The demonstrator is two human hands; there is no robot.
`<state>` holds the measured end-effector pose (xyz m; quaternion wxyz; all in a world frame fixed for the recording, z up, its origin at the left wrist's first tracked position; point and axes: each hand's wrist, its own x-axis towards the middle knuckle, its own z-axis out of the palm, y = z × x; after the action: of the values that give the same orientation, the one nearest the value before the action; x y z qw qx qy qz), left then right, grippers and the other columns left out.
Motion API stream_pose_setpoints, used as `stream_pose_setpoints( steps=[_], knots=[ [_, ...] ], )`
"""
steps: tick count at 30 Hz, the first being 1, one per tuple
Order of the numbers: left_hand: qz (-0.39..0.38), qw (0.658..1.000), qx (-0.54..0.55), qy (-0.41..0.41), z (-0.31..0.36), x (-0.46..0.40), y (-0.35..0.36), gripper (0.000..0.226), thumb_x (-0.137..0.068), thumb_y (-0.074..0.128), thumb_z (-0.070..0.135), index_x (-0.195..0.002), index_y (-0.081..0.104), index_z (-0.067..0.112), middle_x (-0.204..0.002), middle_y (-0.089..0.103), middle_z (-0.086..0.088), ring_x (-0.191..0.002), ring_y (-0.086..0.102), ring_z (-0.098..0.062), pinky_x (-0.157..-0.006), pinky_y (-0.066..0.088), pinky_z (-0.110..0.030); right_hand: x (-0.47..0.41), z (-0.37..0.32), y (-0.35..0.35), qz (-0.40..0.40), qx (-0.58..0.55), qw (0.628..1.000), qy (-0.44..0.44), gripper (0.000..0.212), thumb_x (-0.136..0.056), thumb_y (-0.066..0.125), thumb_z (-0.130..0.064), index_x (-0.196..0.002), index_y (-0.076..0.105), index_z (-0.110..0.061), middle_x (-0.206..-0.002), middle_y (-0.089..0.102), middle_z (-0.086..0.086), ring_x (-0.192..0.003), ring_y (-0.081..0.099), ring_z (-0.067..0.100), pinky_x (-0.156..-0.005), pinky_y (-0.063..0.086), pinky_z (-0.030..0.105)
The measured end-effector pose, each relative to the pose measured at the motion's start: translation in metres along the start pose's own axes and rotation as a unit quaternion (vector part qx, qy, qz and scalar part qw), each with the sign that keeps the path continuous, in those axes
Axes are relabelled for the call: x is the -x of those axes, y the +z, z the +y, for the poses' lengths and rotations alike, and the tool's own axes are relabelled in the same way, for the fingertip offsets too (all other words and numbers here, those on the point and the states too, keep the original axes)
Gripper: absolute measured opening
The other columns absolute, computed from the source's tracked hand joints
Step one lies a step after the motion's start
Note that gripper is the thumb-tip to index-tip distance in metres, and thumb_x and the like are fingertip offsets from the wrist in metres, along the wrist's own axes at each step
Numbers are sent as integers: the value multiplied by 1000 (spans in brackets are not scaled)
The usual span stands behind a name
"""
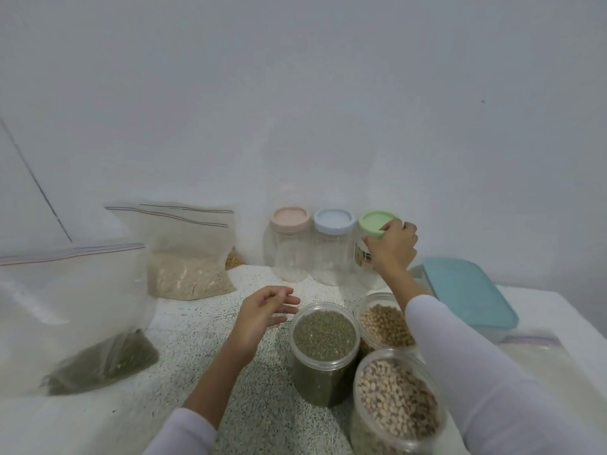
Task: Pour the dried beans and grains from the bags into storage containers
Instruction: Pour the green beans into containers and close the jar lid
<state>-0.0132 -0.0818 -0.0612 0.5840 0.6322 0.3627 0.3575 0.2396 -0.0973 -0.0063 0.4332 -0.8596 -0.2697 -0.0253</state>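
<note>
From the head view, a speckled counter (203,339) runs up to a pale wall, and the open jar of green beans (323,349) standing near its middle serves as the landmark. Just right of that jar and a little behind it stands an open jar of tan beans (386,325), and right and in front of it an open jar of speckled pale beans (395,405); the three stand close together. The left hand (259,318) hovers just left of the green-bean jar's rim, fingers spread and loosely extended, holding nothing. Behind the jar, against the wall, three empty clear jars stand in a row: one with a pink lid (290,220), one with a blue lid (334,221), and one with a green lid (374,223). The right hand (392,246) reaches to the last, its fingers curled round the green lid. Far left of the landmark jar, a large zip bag (72,320) holds a remnant of green beans in its bottom corner. Behind-left, another zip bag (187,254) holds pale grain. To the right lies a box with a teal lid (469,293).
</note>
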Motion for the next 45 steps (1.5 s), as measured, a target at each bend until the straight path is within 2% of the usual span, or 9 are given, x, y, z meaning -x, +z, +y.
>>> stream_pose_setpoints(
  steps=[10,18,23,26,30,33,38,41,45],
  knots=[
    [18,997,40,68,40,2,-5,17,-97,50,14,-105,64,9,-95,73,-7,-84,70,-18,-81,54,-34,30,-19,-29,108,-38,993,-24,35,-76,72,-24,-103,55,-12,-136,36,12,-120,37,32,-93,36,41],
    [21,988,29,153,79,5,2,14,-91,58,6,-103,64,12,-91,73,-3,-86,68,-17,-82,52,-37,83,-77,-61,199,-57,953,-223,33,-57,77,-22,-82,59,-10,-114,48,17,-104,45,37,-75,32,37],
    [16,979,-27,200,102,3,-7,60,-74,78,8,-123,48,24,-122,58,7,-115,56,-12,-92,49,-29,126,-115,-66,199,-97,928,-298,36,-49,80,-26,-74,57,-13,-103,51,17,-95,50,37,-71,31,35],
    [-3,975,-10,221,110,10,-14,84,-62,76,15,-134,35,30,-135,46,9,-118,51,-4,-88,50,-28,152,-130,-63,170,-127,923,-321,37,-51,78,-30,-76,56,-14,-103,50,14,-97,47,33,-72,31,34],
    [51,972,74,219,116,27,-20,94,-67,78,30,-141,23,17,-120,50,2,-87,60,11,-67,49,-12,185,-143,-55,111,-152,927,-324,39,-55,77,-35,-81,55,-16,-103,46,10,-97,43,29,-74,37,38],
    [109,969,84,205,111,39,-31,61,-89,58,11,-140,25,14,-113,50,6,-79,58,15,-65,48,-7,204,-148,-47,94,-128,927,-340,42,-53,79,-35,-81,54,-16,-102,47,10,-95,42,28,-74,27,33],
    [181,964,89,173,97,57,-59,47,-92,55,10,-136,39,8,-118,58,-8,-96,61,-10,-69,52,-14,225,-158,-32,-15,-73,925,-373,53,-66,71,-51,-94,59,-8,-119,47,13,-109,43,32,-84,37,41],
    [196,968,24,155,89,72,-72,36,-90,58,6,-121,46,19,-106,58,2,-94,58,-9,-76,50,-17,236,-165,-20,-96,-34,913,-396,71,-70,62,-62,-116,52,-9,-126,43,10,-112,44,30,-87,39,41],
    [230,964,-97,89,60,86,-90,58,-83,67,6,-133,38,13,-114,55,-2,-106,55,-17,-80,43,-19,252,-162,1,-180,17,897,-404,80,-74,55,-67,-132,38,-15,-130,42,7,-118,41,27,-92,37,40]
  ],
)
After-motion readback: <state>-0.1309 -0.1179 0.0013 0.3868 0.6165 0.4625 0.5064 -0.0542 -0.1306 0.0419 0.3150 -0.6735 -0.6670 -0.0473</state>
